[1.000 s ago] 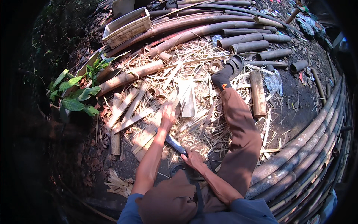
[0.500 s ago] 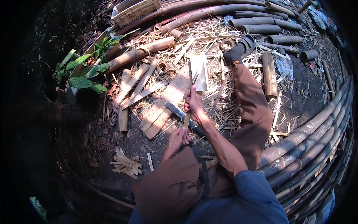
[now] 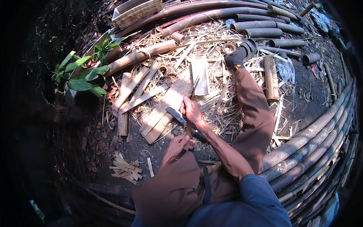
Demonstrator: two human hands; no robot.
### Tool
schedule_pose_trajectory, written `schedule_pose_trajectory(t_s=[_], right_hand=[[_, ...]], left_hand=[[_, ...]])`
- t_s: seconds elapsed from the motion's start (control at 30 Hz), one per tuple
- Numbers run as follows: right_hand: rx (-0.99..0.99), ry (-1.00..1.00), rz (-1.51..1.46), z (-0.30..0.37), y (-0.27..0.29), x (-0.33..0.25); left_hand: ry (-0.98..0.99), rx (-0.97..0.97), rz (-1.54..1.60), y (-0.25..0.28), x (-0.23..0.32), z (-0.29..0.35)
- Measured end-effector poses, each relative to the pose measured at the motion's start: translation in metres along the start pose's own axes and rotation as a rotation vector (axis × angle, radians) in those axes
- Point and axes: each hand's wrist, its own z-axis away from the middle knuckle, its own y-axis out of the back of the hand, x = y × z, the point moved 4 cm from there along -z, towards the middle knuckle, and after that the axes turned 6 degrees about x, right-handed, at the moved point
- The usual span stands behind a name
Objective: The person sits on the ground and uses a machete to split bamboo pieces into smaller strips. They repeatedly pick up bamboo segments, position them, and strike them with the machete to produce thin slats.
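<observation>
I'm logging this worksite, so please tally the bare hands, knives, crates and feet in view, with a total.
Hands: 2 (left hand, right hand)
Knife: 1
Crate: 1
Foot: 1
Total: 5

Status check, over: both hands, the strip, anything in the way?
Left hand, right hand: both gripping thin strip. Strip spans between them. Knife lies beneath in view, possibly in the way.

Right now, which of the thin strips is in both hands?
The held strip, spanning the left hand and right hand; the pile of strips and the single strip beside it lie on the ground.
</observation>
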Motion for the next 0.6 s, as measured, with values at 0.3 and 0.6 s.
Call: schedule_pose_trajectory(t_s=[0.3,0.6], right_hand=[[0.161,-0.027,0.374,0.034,0.033,0.044],[0.042,-0.207,0.865,0.099,0.052,0.157]], left_hand=[[-0.469,0.481,0.167,0.073,0.068,-0.023],[-0.556,0.913,0.501,0.125,0.076,-0.028]])
